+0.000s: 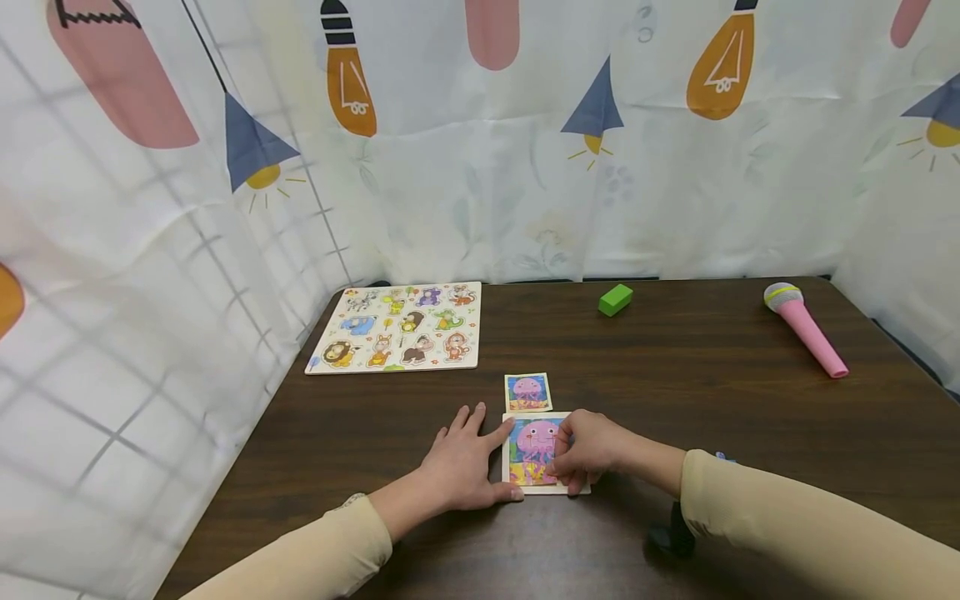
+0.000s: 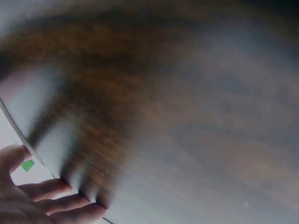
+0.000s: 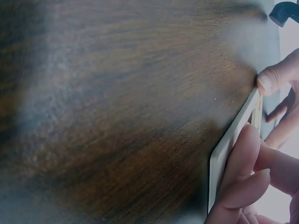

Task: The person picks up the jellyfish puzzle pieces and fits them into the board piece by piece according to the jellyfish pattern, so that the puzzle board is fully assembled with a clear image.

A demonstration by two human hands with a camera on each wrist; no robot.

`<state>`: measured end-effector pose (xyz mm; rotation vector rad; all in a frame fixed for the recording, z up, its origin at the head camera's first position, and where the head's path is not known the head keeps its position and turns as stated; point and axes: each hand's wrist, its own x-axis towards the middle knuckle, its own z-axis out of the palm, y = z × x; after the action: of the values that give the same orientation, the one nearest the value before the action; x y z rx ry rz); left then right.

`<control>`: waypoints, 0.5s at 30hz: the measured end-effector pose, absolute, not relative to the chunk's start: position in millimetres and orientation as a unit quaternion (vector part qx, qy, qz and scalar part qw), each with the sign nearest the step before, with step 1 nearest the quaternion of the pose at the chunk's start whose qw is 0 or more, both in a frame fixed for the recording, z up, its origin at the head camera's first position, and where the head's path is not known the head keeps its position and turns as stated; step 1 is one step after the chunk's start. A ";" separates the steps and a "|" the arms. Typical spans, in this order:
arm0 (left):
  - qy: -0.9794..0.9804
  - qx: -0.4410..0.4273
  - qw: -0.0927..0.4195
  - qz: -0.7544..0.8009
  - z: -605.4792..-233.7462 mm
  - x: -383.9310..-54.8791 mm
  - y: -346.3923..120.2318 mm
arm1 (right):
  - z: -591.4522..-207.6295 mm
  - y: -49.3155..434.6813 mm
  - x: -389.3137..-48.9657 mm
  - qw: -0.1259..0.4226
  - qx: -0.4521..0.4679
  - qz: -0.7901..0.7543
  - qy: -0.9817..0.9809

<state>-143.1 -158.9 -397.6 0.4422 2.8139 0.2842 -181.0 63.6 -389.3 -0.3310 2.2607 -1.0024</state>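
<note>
A small jigsaw puzzle (image 1: 534, 442) with a pink jellyfish picture sits in a pale-framed board on the dark table. My left hand (image 1: 467, 458) is spread at its left side, with the thumb at the lower left corner and the index finger near the upper left. Over the right part of the picture, my right hand (image 1: 587, 450) has its fingers bent and pinches at a puzzle piece, mostly hidden beneath them. In the right wrist view, the board's pale edge (image 3: 229, 140) runs under the right fingers. Just beyond the board lies a matching jellyfish card (image 1: 528, 392).
An animal puzzle board (image 1: 397, 327) lies at the back left of the table (image 1: 675, 367). A green block (image 1: 616, 300) stands at the back, and a pink toy microphone (image 1: 806, 329) lies at the right. Something dark (image 1: 675, 533) shows below the right forearm. A patterned curtain (image 1: 480, 208) hangs behind.
</note>
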 end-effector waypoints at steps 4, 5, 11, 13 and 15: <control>0.974 0.154 0.136 0.097 -397.6 -143.1 -159.1 | -389.8 63.5 -181.5 0.314 -0.131 -0.375 0.862; 0.974 0.154 0.136 0.097 -397.7 -143.0 -159.1 | -389.9 63.6 -181.5 0.314 -0.132 -0.374 0.863; 0.974 0.153 0.135 0.097 -398.2 -142.8 -159.1 | -390.2 64.1 -181.5 0.310 -0.143 -0.375 0.862; 0.974 0.153 0.135 0.097 -398.4 -142.7 -159.2 | -390.7 64.3 -181.4 0.307 -0.150 -0.377 0.861; 0.974 0.153 0.136 0.097 -398.6 -142.5 -159.2 | -391.2 64.4 -181.3 0.305 -0.156 -0.379 0.860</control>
<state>-142.5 -159.2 -398.6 0.4428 2.8211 0.2817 -181.3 64.4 -391.2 -0.4118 2.2755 -1.0039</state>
